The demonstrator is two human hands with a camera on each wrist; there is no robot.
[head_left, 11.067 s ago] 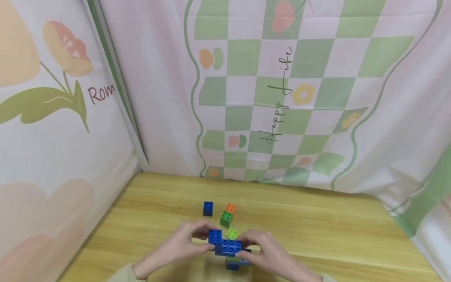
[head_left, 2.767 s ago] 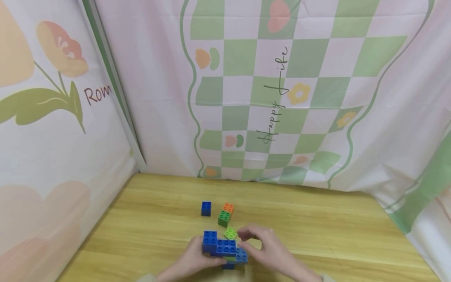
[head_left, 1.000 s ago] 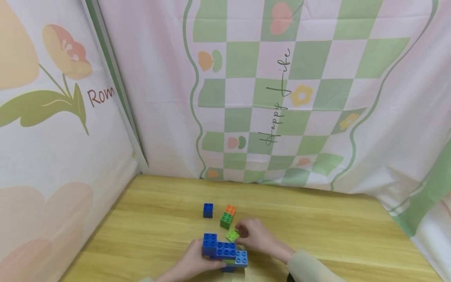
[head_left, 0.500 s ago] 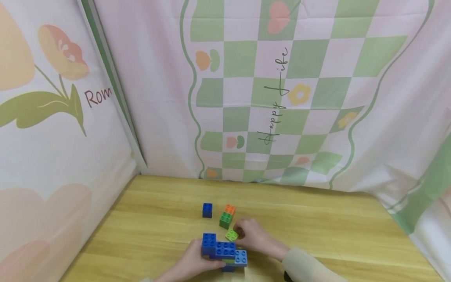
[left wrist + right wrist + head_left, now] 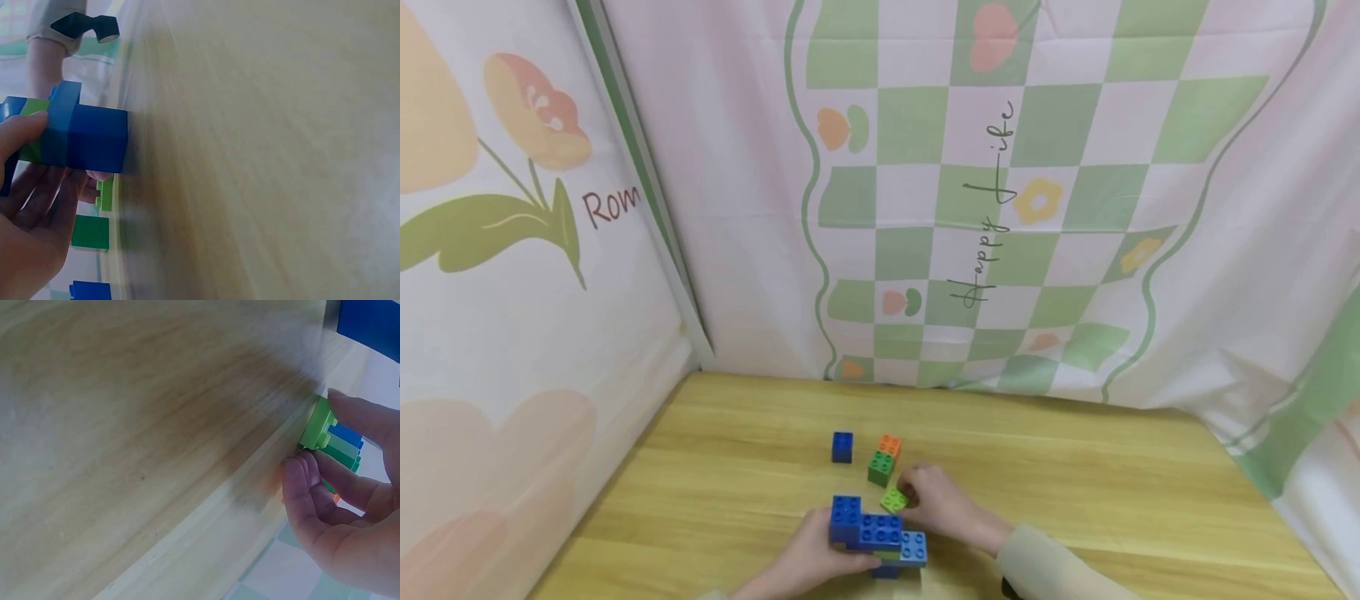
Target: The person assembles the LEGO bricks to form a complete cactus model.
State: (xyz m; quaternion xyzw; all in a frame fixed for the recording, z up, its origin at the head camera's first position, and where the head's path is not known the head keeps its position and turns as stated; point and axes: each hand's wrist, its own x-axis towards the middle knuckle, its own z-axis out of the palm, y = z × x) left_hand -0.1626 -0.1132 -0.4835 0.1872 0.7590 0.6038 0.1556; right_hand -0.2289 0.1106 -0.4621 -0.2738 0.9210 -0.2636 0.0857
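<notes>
My left hand [image 5: 820, 550] grips a built stack of toy building bricks [image 5: 880, 532] near the table's front edge. Dark blue bricks form its top, with a lime green layer [image 5: 35, 112] and a lighter blue brick [image 5: 913, 548] beneath, and a blue brick [image 5: 97, 139] at the bottom. Just behind the stack, a flat lime green brick [image 5: 893, 500] lies on the table. My right hand [image 5: 936, 500] pinches it between thumb and fingers, as the right wrist view shows with the brick [image 5: 317, 424] between them.
Behind the lime green brick stand a green brick [image 5: 881, 468] and an orange brick [image 5: 890, 445], close together. A separate blue brick [image 5: 842, 447] stands to their left. Printed curtains [image 5: 745, 208] border the wooden table [image 5: 1075, 483] at the back and left.
My right hand has left the stack's side and come to the lime green brick. My left hand, earlier on the upper blue brick, now holds the stack lower down. Little differs in the last half second.
</notes>
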